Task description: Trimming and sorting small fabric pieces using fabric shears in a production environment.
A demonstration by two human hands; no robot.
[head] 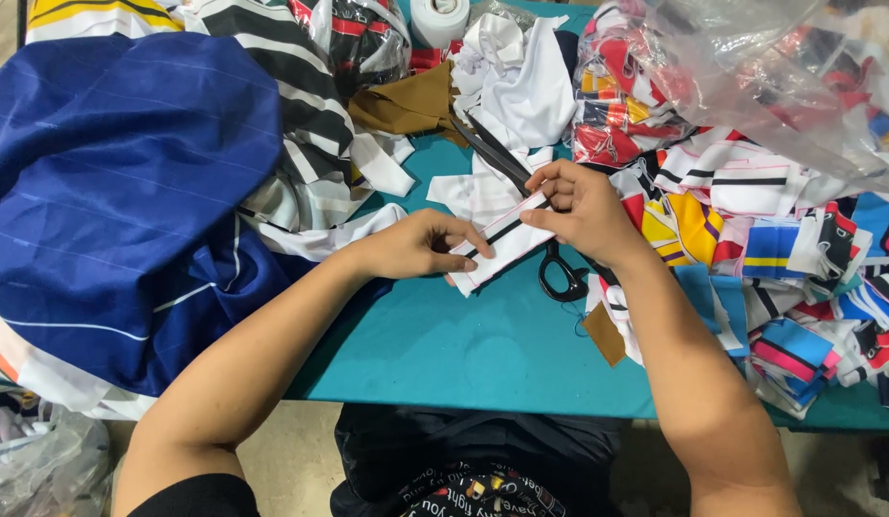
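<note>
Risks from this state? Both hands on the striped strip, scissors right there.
1. The scissors lie under the right hand, blades pointing away across the table; a blind grab could nick a finger.
2. The striped strip, held by the left hand too, sits beside loose white scraps and could get mixed in.
3. The blue fabric pile overhangs the table edge and may slide off.

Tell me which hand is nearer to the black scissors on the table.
Right. The right hand lies directly over the black scissors, covering their middle while pinching the white striped fabric strip. The left hand holds the strip's other end, off to the scissors' left.
</note>
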